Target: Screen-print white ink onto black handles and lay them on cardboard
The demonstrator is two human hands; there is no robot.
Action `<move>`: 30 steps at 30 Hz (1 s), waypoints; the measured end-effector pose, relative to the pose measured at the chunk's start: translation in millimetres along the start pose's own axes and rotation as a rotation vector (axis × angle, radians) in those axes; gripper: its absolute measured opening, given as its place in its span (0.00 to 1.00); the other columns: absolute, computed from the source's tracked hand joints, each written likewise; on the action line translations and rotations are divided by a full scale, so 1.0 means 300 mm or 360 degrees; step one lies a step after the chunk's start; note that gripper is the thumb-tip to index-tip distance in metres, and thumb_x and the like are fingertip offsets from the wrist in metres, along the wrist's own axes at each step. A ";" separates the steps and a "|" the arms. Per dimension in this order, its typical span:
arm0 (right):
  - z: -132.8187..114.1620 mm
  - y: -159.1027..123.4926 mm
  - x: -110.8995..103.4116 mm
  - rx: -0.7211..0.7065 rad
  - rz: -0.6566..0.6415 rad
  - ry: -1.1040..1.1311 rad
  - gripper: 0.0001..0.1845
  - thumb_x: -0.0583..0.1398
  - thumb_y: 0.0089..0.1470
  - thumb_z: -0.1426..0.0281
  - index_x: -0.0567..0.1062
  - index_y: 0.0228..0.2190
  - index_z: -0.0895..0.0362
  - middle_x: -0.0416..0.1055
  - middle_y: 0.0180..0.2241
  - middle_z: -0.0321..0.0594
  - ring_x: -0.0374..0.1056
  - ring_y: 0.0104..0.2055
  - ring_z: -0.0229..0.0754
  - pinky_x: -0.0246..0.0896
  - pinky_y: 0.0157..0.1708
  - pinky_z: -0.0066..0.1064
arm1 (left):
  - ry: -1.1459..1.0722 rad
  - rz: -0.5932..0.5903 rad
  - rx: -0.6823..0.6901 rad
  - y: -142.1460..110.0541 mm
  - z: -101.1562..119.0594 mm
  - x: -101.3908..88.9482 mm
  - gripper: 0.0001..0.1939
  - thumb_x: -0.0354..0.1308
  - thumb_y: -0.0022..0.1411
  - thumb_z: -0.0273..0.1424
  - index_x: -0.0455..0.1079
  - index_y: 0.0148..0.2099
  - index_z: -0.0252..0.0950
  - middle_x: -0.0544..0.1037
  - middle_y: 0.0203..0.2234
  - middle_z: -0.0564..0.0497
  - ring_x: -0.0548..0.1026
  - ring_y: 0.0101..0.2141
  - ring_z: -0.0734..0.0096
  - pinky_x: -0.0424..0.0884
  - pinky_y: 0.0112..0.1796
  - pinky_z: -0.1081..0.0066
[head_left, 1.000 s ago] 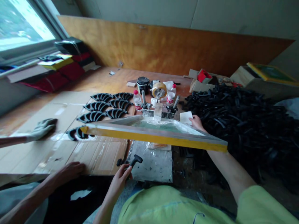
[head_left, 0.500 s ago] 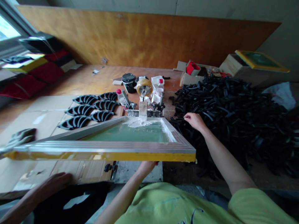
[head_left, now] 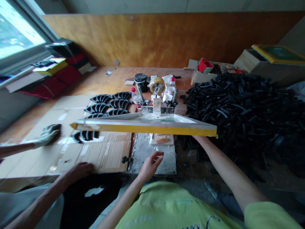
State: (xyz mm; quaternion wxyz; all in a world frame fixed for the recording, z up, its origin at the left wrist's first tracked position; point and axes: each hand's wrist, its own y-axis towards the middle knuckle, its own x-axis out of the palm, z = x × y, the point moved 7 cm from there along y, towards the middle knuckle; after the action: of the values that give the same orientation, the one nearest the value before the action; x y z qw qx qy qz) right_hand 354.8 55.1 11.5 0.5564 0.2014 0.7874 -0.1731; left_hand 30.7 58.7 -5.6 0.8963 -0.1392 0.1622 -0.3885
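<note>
One yellow-fronted silver frame (head_left: 143, 127) obscures right hand (head_left: 199, 139), grip unclear; left hand (head_left: 151, 164) gapes.

Bright window (head_left: 17, 27), grey wall (head_left: 133, 6).

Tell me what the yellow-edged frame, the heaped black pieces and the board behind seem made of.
Frame: probably metal, silvery with a dull sheen; yellow edge perhaps tape.
Black pieces: likely plastic, satin, from their soft highlights.
Board: perhaps varnished plywood, given its mottled orange-brown face.
</note>
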 end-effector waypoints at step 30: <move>-0.403 -0.185 0.069 -0.0626 0.0333 0.0023 0.20 0.52 0.60 0.73 0.72 0.52 0.56 0.71 0.49 0.45 0.65 0.50 0.49 0.58 0.51 0.41 | -0.0695 0.0681 0.0715 -0.072 0.474 -0.649 0.24 0.50 0.62 0.50 0.72 0.43 0.34 0.73 0.23 0.52 0.69 0.23 0.76 0.67 0.24 0.77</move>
State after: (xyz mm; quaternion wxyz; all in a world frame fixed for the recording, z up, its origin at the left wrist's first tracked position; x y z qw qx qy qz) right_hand 222.9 70.2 33.5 0.5943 0.1708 0.7847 0.0439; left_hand -52.4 206.4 167.4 0.9788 0.0184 -0.0964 -0.1795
